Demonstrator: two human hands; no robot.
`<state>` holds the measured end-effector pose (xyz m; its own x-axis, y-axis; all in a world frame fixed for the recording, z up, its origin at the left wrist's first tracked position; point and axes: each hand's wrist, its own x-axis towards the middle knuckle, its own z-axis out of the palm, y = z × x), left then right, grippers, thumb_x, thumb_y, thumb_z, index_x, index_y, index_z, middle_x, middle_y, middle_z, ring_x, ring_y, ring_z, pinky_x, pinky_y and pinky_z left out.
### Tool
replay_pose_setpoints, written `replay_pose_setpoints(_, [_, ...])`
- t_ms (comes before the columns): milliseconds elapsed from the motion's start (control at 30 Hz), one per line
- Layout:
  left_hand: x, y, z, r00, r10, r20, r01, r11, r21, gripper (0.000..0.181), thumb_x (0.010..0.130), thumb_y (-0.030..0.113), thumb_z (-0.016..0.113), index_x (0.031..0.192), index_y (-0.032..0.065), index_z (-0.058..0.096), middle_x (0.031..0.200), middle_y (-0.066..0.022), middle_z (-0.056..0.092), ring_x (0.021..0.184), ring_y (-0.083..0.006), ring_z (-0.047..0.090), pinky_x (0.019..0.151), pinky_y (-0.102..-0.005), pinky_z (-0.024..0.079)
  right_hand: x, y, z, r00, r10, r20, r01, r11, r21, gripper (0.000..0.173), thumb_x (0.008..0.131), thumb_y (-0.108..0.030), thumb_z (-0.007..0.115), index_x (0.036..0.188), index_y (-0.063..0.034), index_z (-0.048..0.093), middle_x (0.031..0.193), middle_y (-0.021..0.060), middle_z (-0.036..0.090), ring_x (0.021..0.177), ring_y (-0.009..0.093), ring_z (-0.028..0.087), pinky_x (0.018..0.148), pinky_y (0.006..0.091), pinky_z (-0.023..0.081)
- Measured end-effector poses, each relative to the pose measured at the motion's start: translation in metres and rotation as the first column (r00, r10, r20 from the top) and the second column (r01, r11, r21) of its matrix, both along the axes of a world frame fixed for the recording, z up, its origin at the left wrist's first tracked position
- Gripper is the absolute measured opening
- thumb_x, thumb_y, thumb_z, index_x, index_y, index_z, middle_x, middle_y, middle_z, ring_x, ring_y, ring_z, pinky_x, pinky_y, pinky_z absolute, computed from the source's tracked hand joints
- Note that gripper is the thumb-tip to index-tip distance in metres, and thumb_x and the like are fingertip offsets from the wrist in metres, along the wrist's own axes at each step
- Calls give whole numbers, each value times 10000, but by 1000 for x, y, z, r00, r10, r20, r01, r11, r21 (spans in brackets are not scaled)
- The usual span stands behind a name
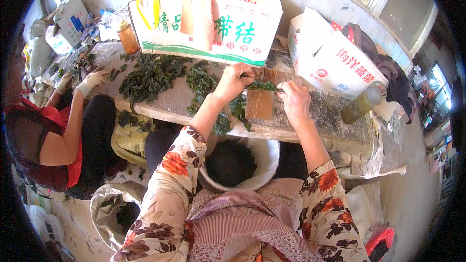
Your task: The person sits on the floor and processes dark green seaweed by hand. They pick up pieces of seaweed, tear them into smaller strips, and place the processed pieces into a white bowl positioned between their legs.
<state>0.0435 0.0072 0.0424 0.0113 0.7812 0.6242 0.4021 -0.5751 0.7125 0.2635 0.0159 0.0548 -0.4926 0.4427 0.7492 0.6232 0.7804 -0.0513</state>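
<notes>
A dark green strip of seaweed (263, 85) is stretched between my two hands above the work table (167, 112). One end is pinched in the fingers of my left hand (235, 80), the other in those of my right hand (295, 102). Below the strip a brown square block (259, 104) lies on the table. Loose seaweed (199, 83) lies beside and under my left forearm, with a larger heap (151, 76) further left. A white tub (271, 160) with dark contents stands between my knees, under the table's front edge.
Two printed cartons (244, 49) (327, 62) stand behind the table. An amber jar (128, 38) is at the left carton, a bottle with yellowish liquid (358, 105) at the right. A co-worker's gloved hands (87, 82) are at the left. An open sack (100, 203) stands on the floor.
</notes>
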Motion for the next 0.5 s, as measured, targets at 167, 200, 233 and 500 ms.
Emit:
replay_pose_setpoints(167, [-4, 32, -39, 998, 70, -1, -70, 997, -22, 89, 678, -32, 646, 751, -3, 603, 692, -84, 570, 637, -154, 542, 596, -288, 443, -4, 31, -31, 997, -59, 42, 64, 989, -134, 133, 709, -81, 655, 813, -112, 578, 755, 50, 567, 736, 267, 575, 644, 398, 409])
replay_pose_setpoints(200, [-6, 32, -43, 990, 139, -34, -139, 990, -14, 92, 678, -34, 645, 754, -4, 602, 692, -88, 575, 637, -155, 549, 597, -288, 445, -1, 31, -39, 997, -66, 36, 72, 978, -193, 131, 710, -78, 652, 810, -110, 575, 750, 53, 563, 740, 271, 573, 645, 403, 409])
replay_pose_setpoints(233, [-12, 30, -47, 976, 207, -67, -207, 978, -3, 95, 678, -36, 643, 757, -4, 600, 693, -93, 579, 637, -155, 555, 597, -288, 448, 4, 28, -45, 995, -95, 42, 101, 978, -183, 123, 712, -76, 649, 801, -101, 569, 756, 53, 569, 736, 279, 574, 639, 404, 412])
replay_pose_setpoints(500, [9, -37, -19, 886, -173, 430, 280, 940, -197, 84, 778, -63, 622, 804, 17, 619, 775, 31, 609, 723, -47, 534, 675, -205, 440, 20, -78, -42, 849, 76, -523, -448, 628, -636, 353, 753, -114, 698, 1088, -40, 619, 1019, 117, 616, 868, 208, 633, 767, 322, 516])
